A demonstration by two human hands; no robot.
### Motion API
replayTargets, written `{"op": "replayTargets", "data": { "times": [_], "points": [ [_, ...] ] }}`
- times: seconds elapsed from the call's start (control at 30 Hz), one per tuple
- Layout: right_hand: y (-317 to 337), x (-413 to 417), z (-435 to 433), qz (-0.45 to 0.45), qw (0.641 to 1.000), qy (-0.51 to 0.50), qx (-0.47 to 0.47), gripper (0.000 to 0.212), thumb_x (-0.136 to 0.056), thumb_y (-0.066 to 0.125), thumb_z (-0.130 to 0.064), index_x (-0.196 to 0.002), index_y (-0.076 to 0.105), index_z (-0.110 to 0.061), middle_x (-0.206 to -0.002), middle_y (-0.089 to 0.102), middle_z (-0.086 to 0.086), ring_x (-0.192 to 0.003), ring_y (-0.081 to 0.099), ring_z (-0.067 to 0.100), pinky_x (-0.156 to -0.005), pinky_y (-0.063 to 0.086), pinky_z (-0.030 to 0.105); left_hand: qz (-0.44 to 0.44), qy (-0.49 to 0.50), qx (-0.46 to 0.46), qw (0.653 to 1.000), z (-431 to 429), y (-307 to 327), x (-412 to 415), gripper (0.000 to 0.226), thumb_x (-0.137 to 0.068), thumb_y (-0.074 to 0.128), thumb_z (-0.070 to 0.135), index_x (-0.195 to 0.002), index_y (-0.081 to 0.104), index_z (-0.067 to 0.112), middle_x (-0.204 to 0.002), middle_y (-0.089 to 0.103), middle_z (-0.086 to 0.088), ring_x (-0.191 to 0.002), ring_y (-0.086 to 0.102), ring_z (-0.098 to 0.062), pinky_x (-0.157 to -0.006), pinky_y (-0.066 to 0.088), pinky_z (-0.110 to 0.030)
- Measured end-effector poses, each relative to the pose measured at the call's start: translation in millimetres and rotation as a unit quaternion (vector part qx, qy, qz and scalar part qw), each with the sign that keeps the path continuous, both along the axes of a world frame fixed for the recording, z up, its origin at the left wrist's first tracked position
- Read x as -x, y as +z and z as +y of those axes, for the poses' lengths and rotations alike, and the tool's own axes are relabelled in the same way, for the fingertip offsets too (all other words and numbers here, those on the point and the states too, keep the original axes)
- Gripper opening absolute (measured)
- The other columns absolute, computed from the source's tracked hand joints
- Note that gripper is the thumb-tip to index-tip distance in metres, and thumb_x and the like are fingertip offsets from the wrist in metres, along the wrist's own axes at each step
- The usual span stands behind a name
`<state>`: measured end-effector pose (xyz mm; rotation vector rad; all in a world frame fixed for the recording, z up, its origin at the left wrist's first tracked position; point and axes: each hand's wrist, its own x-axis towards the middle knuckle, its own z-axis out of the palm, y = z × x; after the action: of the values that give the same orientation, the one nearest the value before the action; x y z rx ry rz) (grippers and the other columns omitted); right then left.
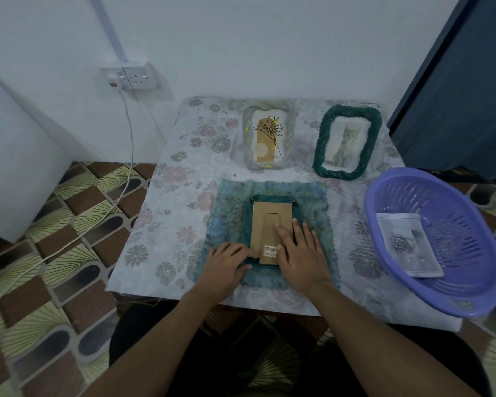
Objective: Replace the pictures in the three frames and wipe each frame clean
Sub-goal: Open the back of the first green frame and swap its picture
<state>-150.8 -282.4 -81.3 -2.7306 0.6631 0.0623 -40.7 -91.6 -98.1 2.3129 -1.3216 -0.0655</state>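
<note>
A dark green frame (271, 199) lies face down on a fuzzy blue-green cloth (229, 204), its brown cardboard back (265, 219) with a barcode sticker facing up. My left hand (226, 262) rests at the frame's near left corner, fingers curled against its edge. My right hand (301, 250) lies flat on the back's right side and the frame's right edge. At the back of the table stand a pale twisted frame (268, 136) with a flower drawing and a green frame (347, 141) with a cat picture. A rose picture (407, 245) lies in the purple basket.
The small table has a floral cloth (169, 219). A purple plastic basket (453, 293) sits at the right edge. A wall socket (132, 77) with white cables is at the left, a white box beside it, and a dark door at the right.
</note>
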Motion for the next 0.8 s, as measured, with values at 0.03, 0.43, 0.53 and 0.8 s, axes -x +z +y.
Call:
{"op": "replayTargets", "data": {
  "times": [0.03, 0.43, 0.53, 0.8],
  "points": [
    [0, 0, 0, -0.001, 1.0, -0.001, -0.002, 0.069, -0.091, 0.0, -0.053, -0.157, 0.012, -0.04, -0.168, 0.006, 0.005, -0.154, 0.002, 0.025, -0.123, -0.002, 0.039, -0.004, -0.002, -0.001, 1.0, 0, 0, 0, 0.026, -0.095, 0.044, 0.04, -0.113, 0.061, 0.033, -0.117, 0.061, 0.01, -0.109, 0.046, -0.014, -0.082, 0.042, -0.037],
    [1, 0, 0, 0.001, 1.0, 0.004, -0.006, 0.072, -0.088, -0.004, -0.054, -0.157, 0.012, -0.039, -0.168, 0.006, 0.006, -0.154, 0.001, 0.026, -0.123, -0.002, 0.04, -0.025, -0.035, -0.064, 0.997, -1, 10, -4, 0.019, -0.095, 0.041, 0.043, -0.107, 0.054, 0.035, -0.118, 0.057, 0.009, -0.108, 0.052, -0.019, -0.082, 0.04, -0.037],
    [2, -1, -1, 0.005, 1.0, 0.007, -0.009, 0.07, -0.09, -0.003, -0.054, -0.157, 0.01, -0.04, -0.168, 0.004, 0.006, -0.154, 0.0, 0.026, -0.123, -0.003, 0.04, -0.006, -0.028, -0.079, 0.996, -4, 19, -5, 0.04, -0.092, 0.039, 0.053, -0.121, 0.057, 0.031, -0.122, 0.057, 0.007, -0.11, 0.049, -0.017, -0.084, 0.035, -0.033],
    [6, -3, -8, 0.015, 0.998, 0.017, -0.065, 0.053, -0.106, 0.023, -0.045, -0.157, 0.01, -0.041, -0.168, -0.003, 0.003, -0.154, -0.007, 0.024, -0.122, -0.007, 0.039, -0.006, 0.097, -0.076, 0.992, -36, 21, 6, 0.052, -0.092, 0.032, 0.052, -0.13, 0.053, 0.023, -0.136, 0.05, 0.002, -0.124, 0.045, -0.026, -0.095, 0.042, -0.046]
  ]
}}
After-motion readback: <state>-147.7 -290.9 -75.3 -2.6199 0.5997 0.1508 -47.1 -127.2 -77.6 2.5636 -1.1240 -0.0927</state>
